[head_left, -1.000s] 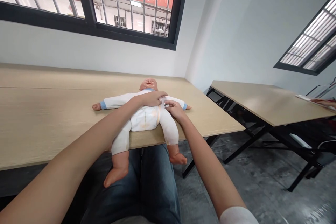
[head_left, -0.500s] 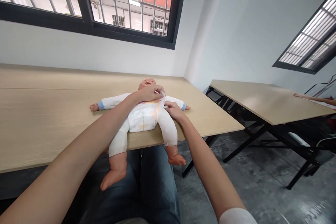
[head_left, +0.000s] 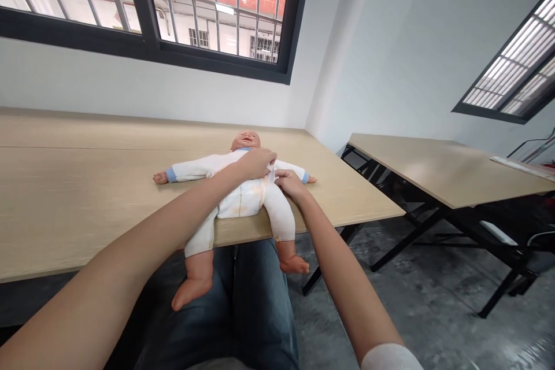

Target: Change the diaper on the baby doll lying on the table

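Note:
A baby doll (head_left: 281,219) in a white suit with blue cuffs lies on its back on the table, head toward the wall and feet over the near edge. Round its hips sits a white patterned diaper (head_left: 240,201). My left hand (head_left: 259,163) reaches across the belly, its fingers closed on a thin whitish flap of the diaper at the hip on the right of the picture. Just beside it, my right hand (head_left: 289,182) has its fingers bent at the diaper's side edge; what lies between the fingertips is hidden.
The wooden table (head_left: 78,202) runs along the wall under a barred window (head_left: 217,6). To the right stands a second table (head_left: 425,165) with papers (head_left: 520,166) at its far end and a black chair (head_left: 498,237) below it. My legs (head_left: 255,300) are under the near edge.
My left hand has shifted slightly toward the right hand, with the flap still in its fingers. The doll's blue collar now shows. Another person's arm has left the second table.

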The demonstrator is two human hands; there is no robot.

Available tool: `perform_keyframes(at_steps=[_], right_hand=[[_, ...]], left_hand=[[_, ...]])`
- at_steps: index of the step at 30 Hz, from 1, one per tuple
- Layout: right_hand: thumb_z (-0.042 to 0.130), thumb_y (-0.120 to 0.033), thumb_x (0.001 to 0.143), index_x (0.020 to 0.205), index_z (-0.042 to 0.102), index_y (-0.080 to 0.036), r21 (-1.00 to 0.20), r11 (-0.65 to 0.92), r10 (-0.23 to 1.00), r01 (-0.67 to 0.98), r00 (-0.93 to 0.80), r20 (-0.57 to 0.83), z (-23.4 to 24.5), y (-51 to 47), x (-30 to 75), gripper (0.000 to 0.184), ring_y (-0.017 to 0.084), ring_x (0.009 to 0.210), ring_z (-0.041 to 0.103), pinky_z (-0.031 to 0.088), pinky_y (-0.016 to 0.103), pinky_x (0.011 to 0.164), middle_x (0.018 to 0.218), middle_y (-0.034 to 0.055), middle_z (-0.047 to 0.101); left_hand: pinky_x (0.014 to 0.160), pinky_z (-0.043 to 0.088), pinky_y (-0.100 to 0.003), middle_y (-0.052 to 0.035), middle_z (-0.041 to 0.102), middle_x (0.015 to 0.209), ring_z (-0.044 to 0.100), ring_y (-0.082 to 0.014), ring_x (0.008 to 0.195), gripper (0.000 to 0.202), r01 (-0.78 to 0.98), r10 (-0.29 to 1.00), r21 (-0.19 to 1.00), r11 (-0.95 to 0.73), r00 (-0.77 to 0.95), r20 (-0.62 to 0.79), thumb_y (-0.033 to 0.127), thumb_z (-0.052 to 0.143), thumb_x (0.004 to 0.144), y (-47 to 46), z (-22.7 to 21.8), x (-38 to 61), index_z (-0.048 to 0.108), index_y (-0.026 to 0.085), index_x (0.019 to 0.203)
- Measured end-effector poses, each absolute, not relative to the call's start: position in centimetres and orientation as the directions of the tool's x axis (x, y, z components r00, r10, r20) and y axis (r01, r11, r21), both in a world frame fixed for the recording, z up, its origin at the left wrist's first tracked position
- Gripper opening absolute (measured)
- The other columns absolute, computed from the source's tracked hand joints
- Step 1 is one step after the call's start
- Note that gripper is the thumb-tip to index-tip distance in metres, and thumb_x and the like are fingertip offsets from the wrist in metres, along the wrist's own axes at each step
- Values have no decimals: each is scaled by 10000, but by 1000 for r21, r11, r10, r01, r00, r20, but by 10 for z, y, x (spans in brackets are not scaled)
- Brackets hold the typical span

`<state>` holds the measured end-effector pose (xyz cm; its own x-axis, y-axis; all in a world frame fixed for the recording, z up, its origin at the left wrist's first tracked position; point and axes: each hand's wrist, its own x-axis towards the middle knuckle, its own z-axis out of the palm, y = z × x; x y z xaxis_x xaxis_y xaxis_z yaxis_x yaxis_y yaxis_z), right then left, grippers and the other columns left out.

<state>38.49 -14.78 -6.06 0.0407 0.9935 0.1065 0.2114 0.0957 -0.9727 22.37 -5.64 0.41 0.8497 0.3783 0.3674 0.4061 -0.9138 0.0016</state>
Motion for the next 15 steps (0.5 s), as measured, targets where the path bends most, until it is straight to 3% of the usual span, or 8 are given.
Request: perform_keyframes(at_steps=[5,10,15], right_hand=[[515,-199,587,847,675,-140,-970,116,993,215,-32,112,-61,-148,388,311,108,540,447,368,213,545,625,-12,578],[483,-211,586,819,644,-146,-958,164,982,236,-130,136,-57,-152,387,290,96,542,403,337,218,547,650,-20,571],[485,-196,574,865,600,-154,-962,159,984,223,-115,136,-52,-155,384,316,93,528,406,318,217,523,644,-36,542]], left_hand=[[594,309,-312,-36,658,779,592,-203,718,99,400,364,-13,-917,848,386,108,526,786,-68,4,220,556,201,801],[573,311,-295,-12,637,720,571,-183,668,53,369,388,134,-920,799,460,160,526,808,-73,4,211,543,206,789],[617,381,-261,4,678,794,598,-163,706,162,278,361,246,-928,833,419,122,512,746,-78,7,203,602,200,856]])
